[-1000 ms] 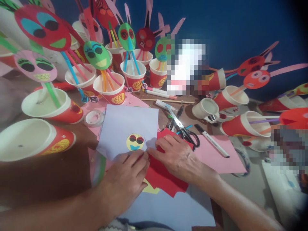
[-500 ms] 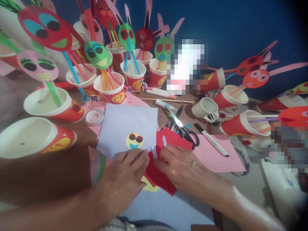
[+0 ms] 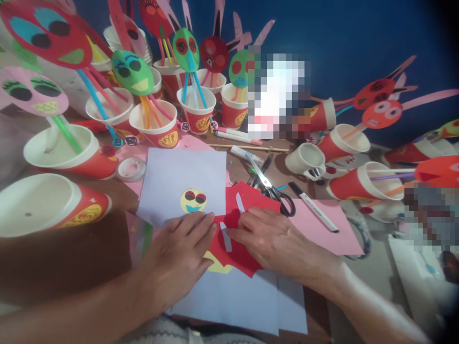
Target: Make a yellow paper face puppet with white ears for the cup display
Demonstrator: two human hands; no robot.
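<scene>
My left hand (image 3: 184,248) lies flat with fingers stretched over the pale grey-blue paper (image 3: 184,167) and the left edge of the red paper (image 3: 247,260). Just above its fingertips is a round yellow paper face (image 3: 192,199) with dark eyes and a blue mouth. My right hand (image 3: 268,239) rests on the red paper, fingers bent together, their tips at the edge of a narrow pale grey paper strip (image 3: 226,240). A second pale strip (image 3: 240,202) lies above those fingers. Yellow paper (image 3: 218,263) shows beneath the red sheet.
Black-handled scissors (image 3: 274,188), a marker (image 3: 315,209) and pink paper (image 3: 333,229) lie at right. A white mug (image 3: 305,160) stands behind them. Several red-and-white paper cups (image 3: 197,107) with paper faces on coloured sticks line the back. A small round tub (image 3: 131,169) sits left.
A narrow pale strip, mostly covered before, now shows between my hands on the red paper. My right hand has shifted slightly up; the view has moved a little.
</scene>
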